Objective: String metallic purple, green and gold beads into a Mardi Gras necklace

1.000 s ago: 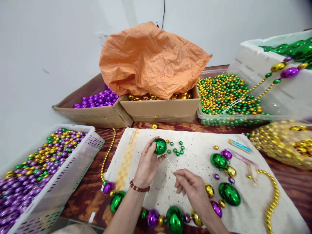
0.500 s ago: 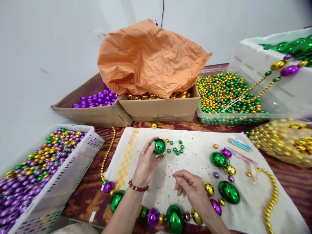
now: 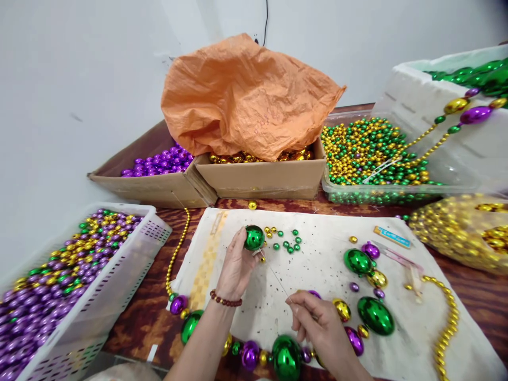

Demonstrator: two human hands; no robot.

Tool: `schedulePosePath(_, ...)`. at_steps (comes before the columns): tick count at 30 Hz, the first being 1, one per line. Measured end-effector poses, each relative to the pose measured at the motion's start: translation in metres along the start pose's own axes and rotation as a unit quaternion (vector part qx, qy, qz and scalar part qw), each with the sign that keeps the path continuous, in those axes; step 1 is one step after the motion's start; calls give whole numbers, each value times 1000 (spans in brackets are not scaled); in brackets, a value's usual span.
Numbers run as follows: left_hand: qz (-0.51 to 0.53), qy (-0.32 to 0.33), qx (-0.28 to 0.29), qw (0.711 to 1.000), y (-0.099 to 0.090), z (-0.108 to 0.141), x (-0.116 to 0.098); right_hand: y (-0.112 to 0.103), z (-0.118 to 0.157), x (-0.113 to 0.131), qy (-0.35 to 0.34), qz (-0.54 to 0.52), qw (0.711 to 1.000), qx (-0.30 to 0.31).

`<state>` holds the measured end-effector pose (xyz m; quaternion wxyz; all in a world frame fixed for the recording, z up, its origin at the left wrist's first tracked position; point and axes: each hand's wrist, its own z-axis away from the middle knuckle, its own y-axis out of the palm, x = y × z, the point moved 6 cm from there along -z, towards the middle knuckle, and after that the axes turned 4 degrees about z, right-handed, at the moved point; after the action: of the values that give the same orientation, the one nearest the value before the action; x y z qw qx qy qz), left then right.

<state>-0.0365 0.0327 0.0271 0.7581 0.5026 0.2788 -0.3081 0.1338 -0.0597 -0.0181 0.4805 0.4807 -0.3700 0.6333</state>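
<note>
My left hand grips a large shiny green bead between thumb and fingers, above the white cloth. From the bead a thin pale thread runs down to my right hand, whose thumb and forefinger pinch it. I cannot tell whether the thread ends in a needle. Small loose green beads and gold beads lie just beyond my left hand. Along the near edge, partly under my wrists, stretches a string of big beads in green, purple and gold.
A white basket of mixed beads stands left. Cardboard boxes, an orange sack and a clear bin line the back. Scissors, a blue packet and a gold bead strand lie right.
My right hand has drawn slightly down and right, and a longer stretch of thread shows between my hands. The green bead has moved a little left with my left hand.
</note>
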Motion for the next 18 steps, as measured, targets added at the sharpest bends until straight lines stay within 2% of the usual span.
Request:
schedulePosePath(4, 6, -10, 4, 1000, 5, 3, 5, -1, 5, 3, -21, 11, 999, -30)
schedulePosePath(10, 3, 8, 12, 1000, 11, 14, 13, -2, -1, 10, -11, 21, 999, -49)
schedulePosePath(18, -26, 49, -20, 998, 5, 17, 11, 0, -7, 18, -8, 13, 998, -56)
